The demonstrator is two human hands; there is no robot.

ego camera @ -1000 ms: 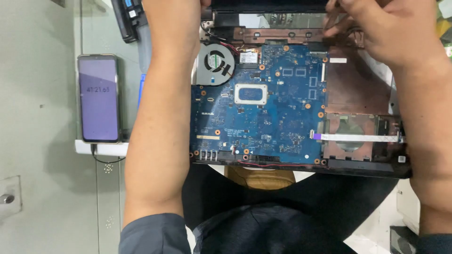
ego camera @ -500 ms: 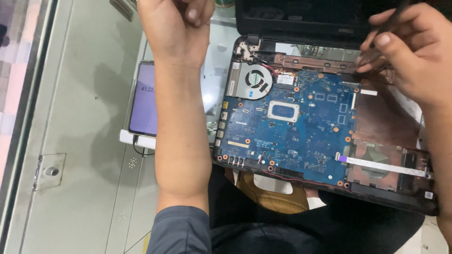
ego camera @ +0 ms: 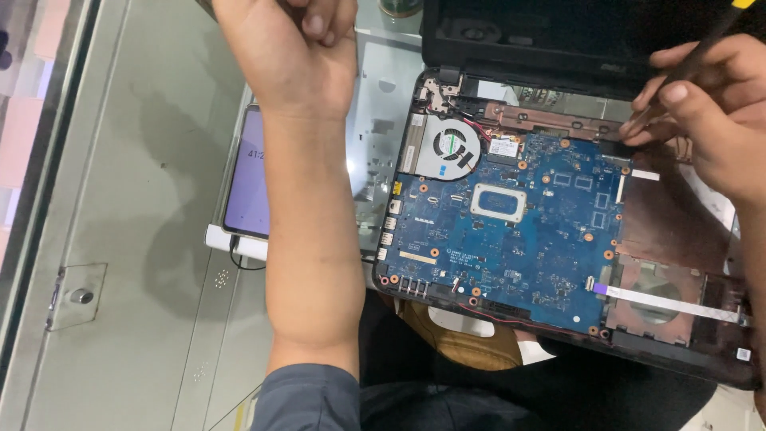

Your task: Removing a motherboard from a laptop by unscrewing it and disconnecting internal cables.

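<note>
1. Ribbon cable [ego camera: 666, 302], flat and white, lies loose across the near right corner of the opened laptop base [ego camera: 558, 239]; a sleeve or wrist dragged over it could, I judge, tug it at its connector
2. Blue motherboard [ego camera: 511, 231] sits bare in the middle of the base, with the round cooling fan [ego camera: 449, 148] at its far left corner; a slip of the tool could scratch the traces or chip a small part
3. Left forearm runs up the frame beside the base, over a phone [ego camera: 247, 179] with a lit screen propped on a white stand; a nudge from the elbow could tip it
4. Right hand [ego camera: 710, 120] has its fingers closed around a thin dark screwdriver [ego camera: 694, 56] at the far right edge of the base; the tip is hidden behind the fingers, so what it touches cannot be told
5. Left hand [ego camera: 291, 48] is raised at the far edge, fingers curled together; whether it holds anything I cannot tell, as the frame cuts it off
6. Screen lid [ego camera: 574, 36] is dark and cropped at the top
</note>
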